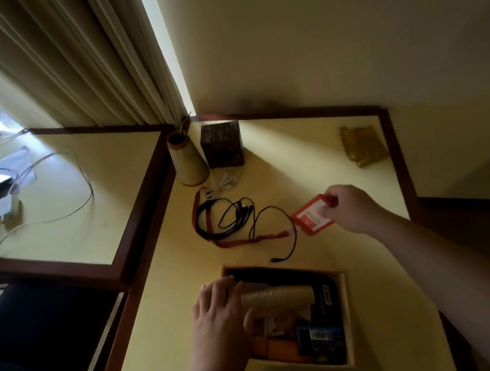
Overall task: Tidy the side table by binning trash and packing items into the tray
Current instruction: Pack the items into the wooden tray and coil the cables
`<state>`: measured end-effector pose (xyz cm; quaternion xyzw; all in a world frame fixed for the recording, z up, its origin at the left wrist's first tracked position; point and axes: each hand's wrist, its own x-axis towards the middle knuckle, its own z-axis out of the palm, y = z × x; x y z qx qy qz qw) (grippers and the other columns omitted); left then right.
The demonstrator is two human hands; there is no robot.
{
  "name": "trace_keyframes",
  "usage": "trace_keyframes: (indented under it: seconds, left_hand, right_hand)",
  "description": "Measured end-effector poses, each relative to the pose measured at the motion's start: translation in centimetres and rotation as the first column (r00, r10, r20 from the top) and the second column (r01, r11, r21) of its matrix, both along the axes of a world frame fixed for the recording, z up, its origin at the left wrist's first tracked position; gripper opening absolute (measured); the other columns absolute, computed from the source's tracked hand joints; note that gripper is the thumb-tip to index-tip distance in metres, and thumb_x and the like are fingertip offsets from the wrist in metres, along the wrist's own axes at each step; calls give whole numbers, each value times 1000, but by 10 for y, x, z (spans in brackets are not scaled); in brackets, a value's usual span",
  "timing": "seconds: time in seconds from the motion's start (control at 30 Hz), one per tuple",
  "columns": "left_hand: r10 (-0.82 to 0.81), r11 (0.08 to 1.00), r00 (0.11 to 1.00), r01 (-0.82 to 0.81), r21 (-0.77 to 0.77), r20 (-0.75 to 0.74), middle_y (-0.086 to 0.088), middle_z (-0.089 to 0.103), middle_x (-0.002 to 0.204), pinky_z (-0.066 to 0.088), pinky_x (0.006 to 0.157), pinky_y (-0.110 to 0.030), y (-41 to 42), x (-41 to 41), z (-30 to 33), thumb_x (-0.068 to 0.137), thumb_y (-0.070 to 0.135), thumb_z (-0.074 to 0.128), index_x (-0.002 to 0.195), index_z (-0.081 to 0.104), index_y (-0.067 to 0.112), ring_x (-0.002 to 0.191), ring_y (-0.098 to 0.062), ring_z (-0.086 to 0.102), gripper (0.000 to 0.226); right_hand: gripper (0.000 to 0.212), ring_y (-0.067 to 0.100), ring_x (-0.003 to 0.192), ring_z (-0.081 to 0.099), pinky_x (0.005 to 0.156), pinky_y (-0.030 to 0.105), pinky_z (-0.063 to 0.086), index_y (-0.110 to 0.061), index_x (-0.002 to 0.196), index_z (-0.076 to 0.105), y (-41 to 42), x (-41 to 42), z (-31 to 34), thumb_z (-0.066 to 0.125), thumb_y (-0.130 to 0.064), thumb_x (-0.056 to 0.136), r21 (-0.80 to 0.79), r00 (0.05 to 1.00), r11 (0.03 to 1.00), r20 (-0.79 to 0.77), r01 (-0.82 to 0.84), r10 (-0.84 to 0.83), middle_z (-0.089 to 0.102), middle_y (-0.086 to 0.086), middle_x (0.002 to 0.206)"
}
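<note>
Your right hand [351, 208] is out over the far side of the tabletop [312, 155], its fingers [326, 211] pinched closed on the red badge holder [312, 215]. The badge holder is lifted at a tilt, and its red lanyard [246, 240] trails off to the left, lying on the tabletop and running through a tangle of black cable [229, 218]. A small white cable [221, 186] lies just beyond that tangle.

Your left hand [218, 309] is down at the tray [347, 313], which sits on the near part of the tabletop. Its fingers are curled around the left end of a stack of paper cups [277, 297] that lies on its side across the tray's far half. Nearer to you in the tray are a blue box [320, 337] with a barcode label and an orange packet [276, 348], packed close beside each other.

At the far corner, a cone-shaped vase [187, 160] stands just beside a dark wooden box [222, 144]. A crumpled gold wrapper [362, 145] lies alone near the far right edge, well apart from everything else.
</note>
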<state>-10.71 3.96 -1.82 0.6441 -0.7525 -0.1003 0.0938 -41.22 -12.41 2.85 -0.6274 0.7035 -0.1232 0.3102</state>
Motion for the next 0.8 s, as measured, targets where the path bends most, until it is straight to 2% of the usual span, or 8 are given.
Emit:
trace_keyframes:
  seconds: [0.1,0.23,0.37,0.47,0.57,0.7,0.8]
  left_hand:
    - [-62,998,998,62,-12,-23,7,58,127,57,94,-46,-11,0,3,65,44,92,124,70,25,119,-18,46,66]
    - [-159,987,987,159,-38,4,8,63,116,61,81,-42,-21,2,3,49,43,99,105,76,31,111,-17,47,61]
    - [-203,976,979,200,-88,-29,10,52,114,61,73,-38,-35,4,8,46,47,99,102,75,33,104,-18,53,62]
    - [-185,977,970,164,-138,-157,12,53,124,57,84,-36,-57,-3,41,75,62,75,122,65,34,112,-18,56,55]
    - [-151,982,943,107,-158,-295,13,44,143,44,106,-31,-93,-24,105,87,76,52,146,40,38,132,-13,39,71]
    - [-150,987,873,108,-117,-464,10,26,164,33,118,-41,-148,-57,207,82,83,54,159,12,40,151,-18,23,98]
    - [-195,980,761,175,-95,-618,7,29,165,35,118,-49,-180,-74,268,80,82,59,159,12,43,152,-20,27,101]
  right_hand:
    - [17,13,94,68,68,22,55,-20,112,66,2,-2,68,68,-31,99,-111,999,994,34,-9,13,69,-1,104]
    - [21,2,88,67,64,16,50,-23,113,67,11,7,159,69,-37,97,-279,999,960,17,-21,27,68,-10,98]
    - [15,-3,84,65,62,12,48,-26,108,67,20,19,229,68,-37,98,-440,1000,898,-23,-21,12,67,-12,95]
    - [14,-1,83,66,56,10,52,-26,106,65,24,25,275,66,-37,99,-558,1000,830,-6,9,-15,66,-13,96]
    - [13,0,85,66,56,9,52,-27,104,64,24,32,325,65,-39,99,-645,999,763,10,43,-48,66,-13,99]
    - [14,-1,85,69,61,11,55,-27,101,66,21,43,387,66,-40,99,-730,998,681,47,62,-41,69,-16,97]
    - [12,5,86,74,61,19,57,-22,102,71,18,49,426,69,-34,98,-787,984,603,177,131,18,74,-10,94]
